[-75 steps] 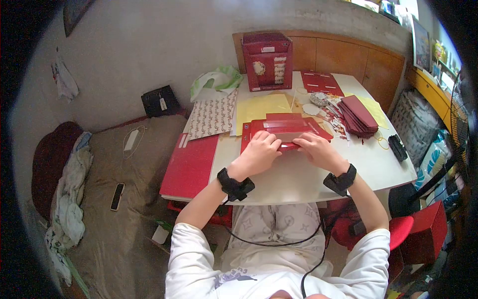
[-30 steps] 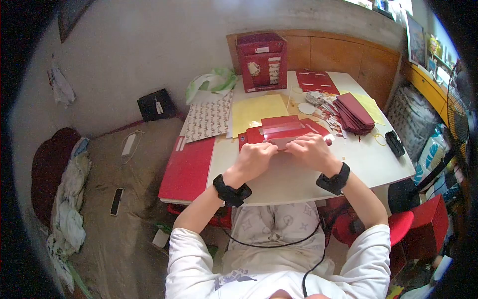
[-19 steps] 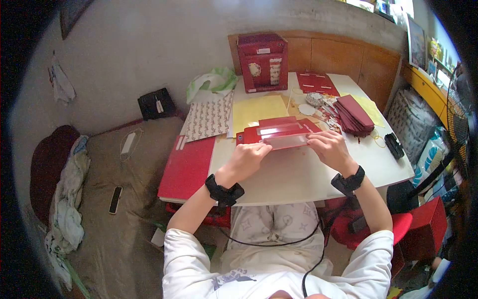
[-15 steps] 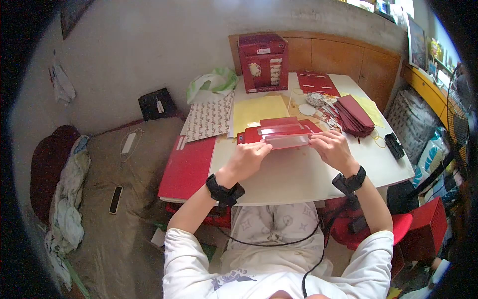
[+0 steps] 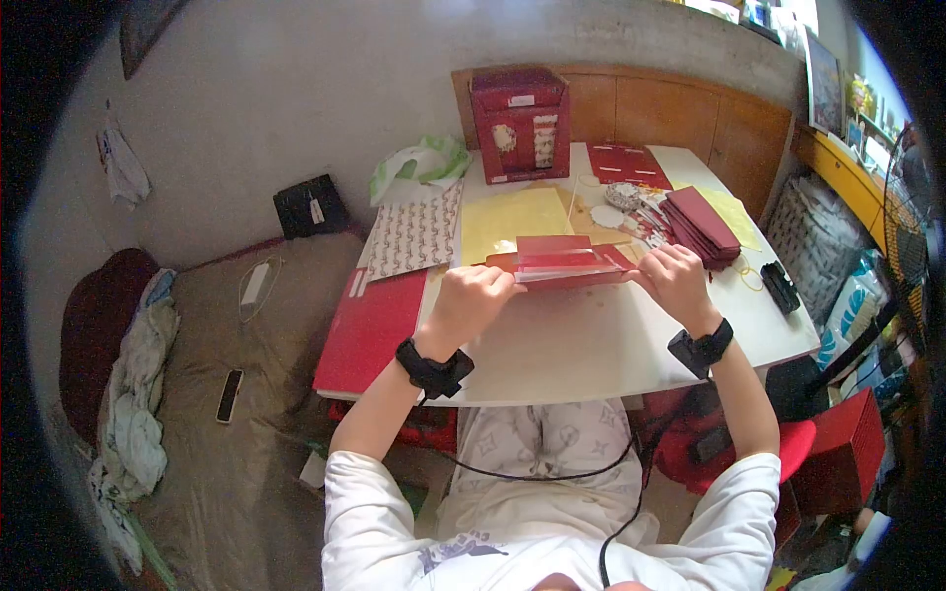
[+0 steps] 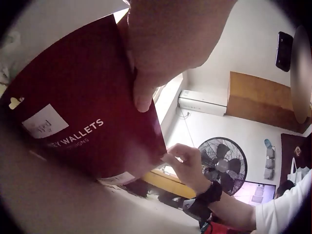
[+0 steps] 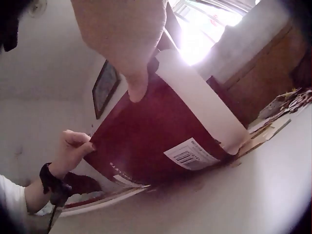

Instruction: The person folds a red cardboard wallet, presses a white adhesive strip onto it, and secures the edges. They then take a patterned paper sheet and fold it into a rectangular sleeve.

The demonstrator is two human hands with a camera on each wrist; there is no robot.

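Observation:
Between the two hands, a red card piece (image 5: 572,268) is held up at its near edge over the white table. The left hand (image 5: 475,300) pinches its left end and the right hand (image 5: 676,286) its right end. In the left wrist view the card's dark red face (image 6: 92,97) shows white "WALLETS" lettering and a white sticker, with the thumb pressed on it. The right wrist view shows a barcode label (image 7: 191,154) on the same face (image 7: 146,126), under the right thumb.
Beyond the card lie yellow sheets (image 5: 512,219), a patterned sheet (image 5: 419,229) and a stack of maroon wallets (image 5: 702,227). A maroon box (image 5: 520,128) stands at the back. Left is a red board (image 5: 370,330); right, a black case (image 5: 780,287).
The hands have moved apart along the card's near edge, the left hand leftward and the right hand rightward. The near edge now looks bent up, with its pale strip narrower.

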